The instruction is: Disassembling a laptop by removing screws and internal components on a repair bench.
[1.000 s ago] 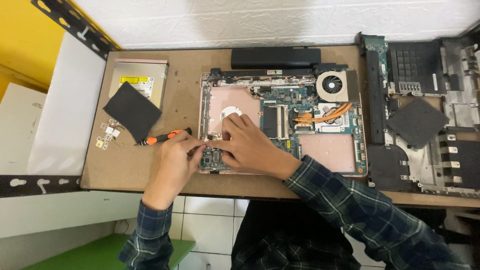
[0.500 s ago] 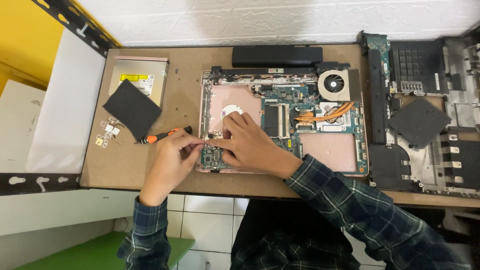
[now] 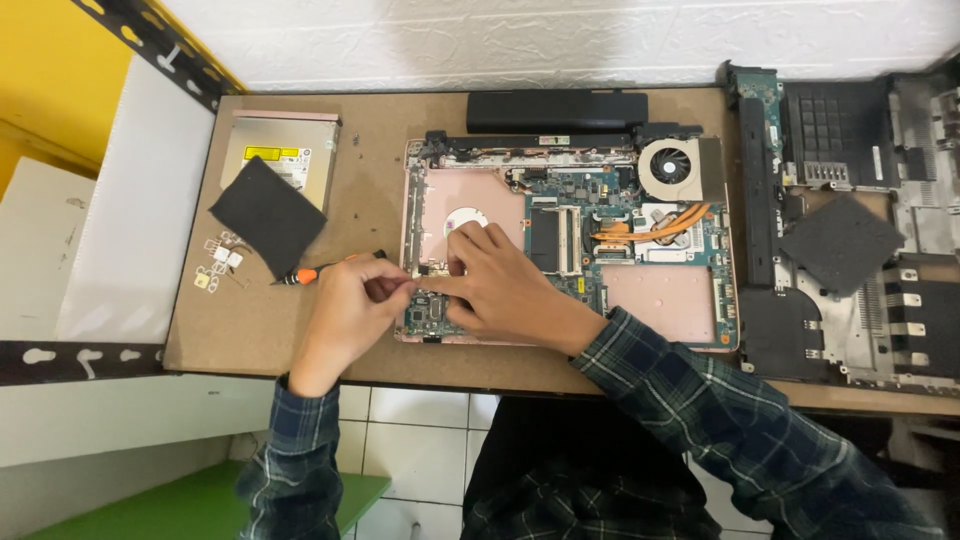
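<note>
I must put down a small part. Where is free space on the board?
Free: bare board between the optical drive and the open laptop. Crowded: the left edge with small parts and screwdriver.

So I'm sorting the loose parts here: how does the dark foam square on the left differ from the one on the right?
The left foam square lies on the wooden board, partly covering the silver optical drive; the right foam square lies on the removed laptop casing. The left one looks smoother and blacker, the right one greyer and slightly larger. Both are dark, flat and turned diamond-wise.
</note>
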